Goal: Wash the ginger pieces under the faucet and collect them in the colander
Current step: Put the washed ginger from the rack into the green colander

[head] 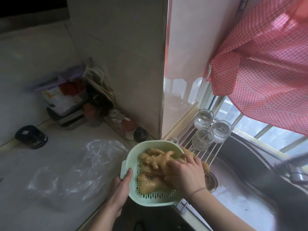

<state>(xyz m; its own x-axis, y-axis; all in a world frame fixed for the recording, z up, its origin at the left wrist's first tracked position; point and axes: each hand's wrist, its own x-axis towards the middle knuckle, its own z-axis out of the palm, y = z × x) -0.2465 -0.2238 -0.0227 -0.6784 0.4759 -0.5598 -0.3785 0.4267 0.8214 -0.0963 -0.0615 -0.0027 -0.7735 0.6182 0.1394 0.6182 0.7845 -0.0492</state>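
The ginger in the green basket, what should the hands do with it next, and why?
Probably lift one ginger piece out toward the faucet. The right hand already rests on the pile in the colander, which the left hand grips by its rim, and the faucet is off to the right over the sink.

Colander sitting at the counter edge, sink lying to its right.

The colander [150,196] is resting between the counter [55,212] on its left and the sink [246,194] on its right, with ginger pieces [155,160] lying inside it. The left hand [119,191] is gripping its left rim; the right hand [186,174] is lying on the ginger from the right. A wire rack [205,152] is sitting behind the colander, carrying three glass jars [211,130]. A plastic bag [86,165] is lying on the counter left of the colander, with a dark tin [31,136] farther left and bottles [126,125] standing behind against the wall. The faucet [291,167] is standing at far right.
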